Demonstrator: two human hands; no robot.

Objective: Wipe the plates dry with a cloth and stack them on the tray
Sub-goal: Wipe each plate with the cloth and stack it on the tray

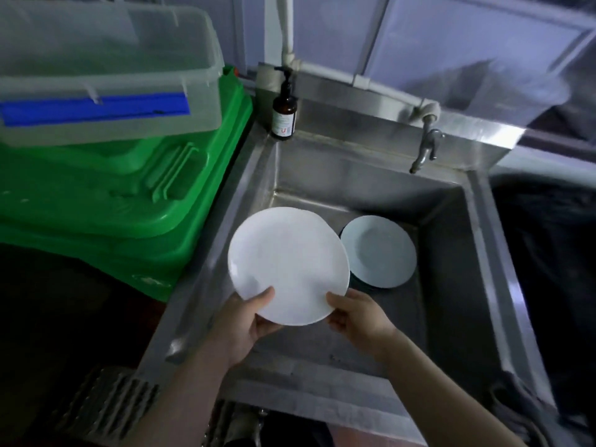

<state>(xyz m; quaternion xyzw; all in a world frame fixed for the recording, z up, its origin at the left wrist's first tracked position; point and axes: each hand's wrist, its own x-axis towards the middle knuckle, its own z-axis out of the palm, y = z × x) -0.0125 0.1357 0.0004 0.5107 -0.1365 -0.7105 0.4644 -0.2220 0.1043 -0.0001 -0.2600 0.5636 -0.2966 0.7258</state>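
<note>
Well, take the steel sink (445, 246) as the anchor: up against its left wall stand stacked green tubs (135, 201) with a clear lidded bin (106, 75) on top, a brown pump bottle (283, 114) sits on its back-left corner, and a tap (427, 150) hangs over its back-right edge. Down on the sink floor lies a pale plate (382, 253), seemingly on top of a darker one, so more wait to be done. Held above the sink's left half is the white plate (287, 264), tilted face-up toward the person. The left hand (245, 321) pinches its near rim, thumb on top and fingers underneath; the right hand (358, 314) curls round the near-right rim the same way. I see no cloth or tray anywhere near the sink, so I'd judge this is the lifting-out step. To do it well, I'd tip the plate over the basin to shed water, keep one firm grip on the rim since wet glaze may slip, and free the other hand for the cloth.
</note>
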